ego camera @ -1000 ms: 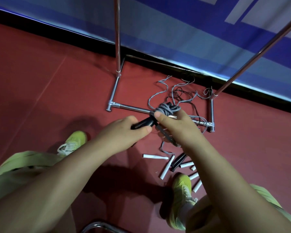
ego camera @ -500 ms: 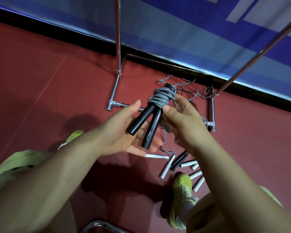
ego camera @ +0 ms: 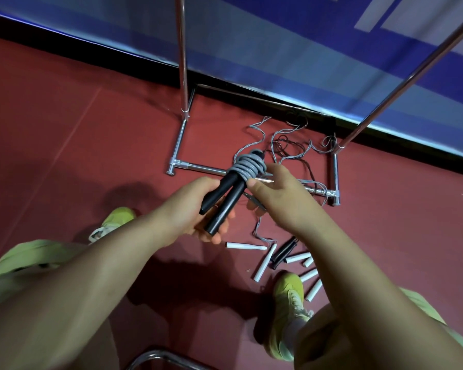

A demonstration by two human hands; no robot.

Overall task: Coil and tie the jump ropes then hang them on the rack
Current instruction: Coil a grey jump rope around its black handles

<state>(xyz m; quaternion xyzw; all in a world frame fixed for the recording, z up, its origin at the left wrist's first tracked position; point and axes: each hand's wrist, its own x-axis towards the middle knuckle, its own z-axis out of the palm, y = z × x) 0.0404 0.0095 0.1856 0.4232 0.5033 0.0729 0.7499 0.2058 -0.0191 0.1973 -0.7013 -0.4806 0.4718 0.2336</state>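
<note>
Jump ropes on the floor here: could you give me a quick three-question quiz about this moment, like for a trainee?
1. True or false: the left hand holds the two black handles.
2. What is wound round the handles' far ends? A) grey rope coil B) red tape C) a towel
3. Fill in: the loose white handles lie on the ___ floor, near the right yellow-green shoe.

Key: 1 true; 2 A; 3 red. The right hand pinches the coil.

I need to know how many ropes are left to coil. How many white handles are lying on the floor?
6: one flat at, one slanted at, two right of the black pair at and, two beside the right shoe at and. The right arm may hide more.
</note>
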